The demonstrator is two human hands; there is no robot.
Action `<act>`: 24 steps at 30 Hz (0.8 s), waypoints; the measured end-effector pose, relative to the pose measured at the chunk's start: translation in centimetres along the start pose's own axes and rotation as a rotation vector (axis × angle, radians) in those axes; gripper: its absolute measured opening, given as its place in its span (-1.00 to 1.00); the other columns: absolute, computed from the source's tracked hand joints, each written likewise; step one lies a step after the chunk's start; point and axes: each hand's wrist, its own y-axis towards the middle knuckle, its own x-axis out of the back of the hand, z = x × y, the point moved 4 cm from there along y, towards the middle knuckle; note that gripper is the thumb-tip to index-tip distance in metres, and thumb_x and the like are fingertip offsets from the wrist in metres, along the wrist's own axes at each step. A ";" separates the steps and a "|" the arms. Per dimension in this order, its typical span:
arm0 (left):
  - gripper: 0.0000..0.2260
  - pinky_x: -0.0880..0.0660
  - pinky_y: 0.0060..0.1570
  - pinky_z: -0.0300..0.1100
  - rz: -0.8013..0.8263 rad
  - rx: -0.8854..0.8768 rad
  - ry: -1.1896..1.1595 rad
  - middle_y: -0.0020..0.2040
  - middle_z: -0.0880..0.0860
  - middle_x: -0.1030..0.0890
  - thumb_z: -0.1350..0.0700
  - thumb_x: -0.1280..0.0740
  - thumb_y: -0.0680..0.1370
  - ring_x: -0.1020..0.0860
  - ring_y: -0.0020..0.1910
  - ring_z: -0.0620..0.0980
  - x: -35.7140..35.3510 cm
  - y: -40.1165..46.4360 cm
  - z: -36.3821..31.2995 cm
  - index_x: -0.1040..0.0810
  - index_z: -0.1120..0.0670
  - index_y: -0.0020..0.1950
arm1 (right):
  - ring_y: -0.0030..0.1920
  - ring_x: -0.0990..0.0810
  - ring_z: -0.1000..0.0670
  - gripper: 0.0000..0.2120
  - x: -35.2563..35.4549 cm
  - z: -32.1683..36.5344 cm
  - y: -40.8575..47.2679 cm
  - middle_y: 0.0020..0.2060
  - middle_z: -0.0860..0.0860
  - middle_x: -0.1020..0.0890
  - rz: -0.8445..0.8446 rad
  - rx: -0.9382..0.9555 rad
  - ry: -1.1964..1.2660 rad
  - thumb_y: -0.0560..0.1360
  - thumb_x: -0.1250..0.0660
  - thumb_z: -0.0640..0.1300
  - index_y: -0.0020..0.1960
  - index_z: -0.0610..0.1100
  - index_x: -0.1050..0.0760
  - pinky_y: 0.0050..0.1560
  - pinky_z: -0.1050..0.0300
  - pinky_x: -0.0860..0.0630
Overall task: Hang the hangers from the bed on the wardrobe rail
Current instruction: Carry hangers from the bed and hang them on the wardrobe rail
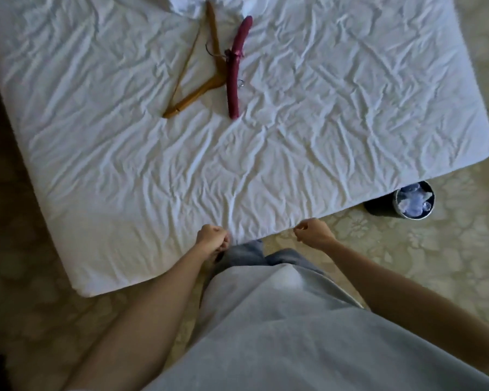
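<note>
we stand at the foot edge of the bed (350, 108), looking down across its wrinkled white sheet. our left hand (211, 236) and right hand (314, 232) hang apart at the near edge, each with fingers curled into a loose fist and nothing held; neither touches a hanger.

the task items lie well apart from the hands, near the far end of the sheet. the wooden hanger (201, 80) lies flat, its open triangle pointing left. the padded maroon hanger (234, 71) lies just beside it on the right, running lengthwise, with a ribbon tied at its middle. the two appear to touch or overlap near their necks; we cannot tell whether the hooks are tangled. a small metal ring (241, 83) sits against the maroon hanger. the wardrobe rail is not in view.

judged state: no hanger is picked up yet; the reach is the step in hand.

hazards from here:
- lifting one hanger alone may drag the other, if the hooks are interlocked.
- the ribbon may snag on the wooden hanger's hook.
- the loose ring may slide off unnoticed into a fold of the sheet.
- leaning far over the bed puts weight forward; a knee on the soft edge may slip.
- the waste bin (413, 199) stands on the floor at the right corner of the bed and may be kicked when we turn away.
</note>
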 end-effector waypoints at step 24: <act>-0.81 -0.60 0.11 -0.07 -0.461 -0.215 -0.097 0.05 0.07 -0.72 0.16 -0.31 0.56 -0.67 0.06 0.08 9.8 18.4 -37.0 -0.69 0.07 0.09 | -0.06 -0.68 -0.13 -0.76 18.1 33.6 29.0 -0.07 -0.07 -0.71 -0.087 0.388 -0.077 0.46 -0.25 -0.11 -0.02 -0.02 -0.69 -0.02 -0.01 -0.65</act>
